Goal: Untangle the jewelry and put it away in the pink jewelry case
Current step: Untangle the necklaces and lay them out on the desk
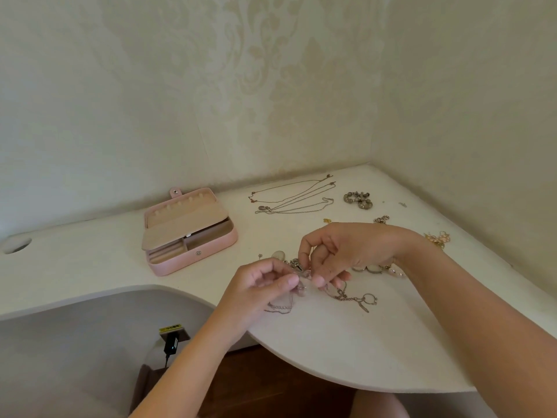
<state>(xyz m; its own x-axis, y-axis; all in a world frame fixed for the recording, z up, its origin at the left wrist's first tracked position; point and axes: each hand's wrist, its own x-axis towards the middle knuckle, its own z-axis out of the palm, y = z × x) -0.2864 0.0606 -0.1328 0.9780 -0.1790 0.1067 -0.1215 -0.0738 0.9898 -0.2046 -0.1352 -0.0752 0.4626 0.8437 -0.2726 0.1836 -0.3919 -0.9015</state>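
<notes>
Left hand [262, 286], right hand [343, 251]: fingers [289, 280] pinch tangled jewelry [297, 264]. Likely light, limp, fragile; grip beside knot. Pink jewelry case [211, 250]: 10 o'clock.

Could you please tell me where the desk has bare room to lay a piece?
Bare: left of the pink jewelry case toward the cable hole, and the near edge of the desk. Crowded: the corner from the silver chains to the tangle.

Jewelry case [196, 258] left on desk [331, 342]; necklaces [295, 198] behind tangle [297, 263], right of case.
</notes>
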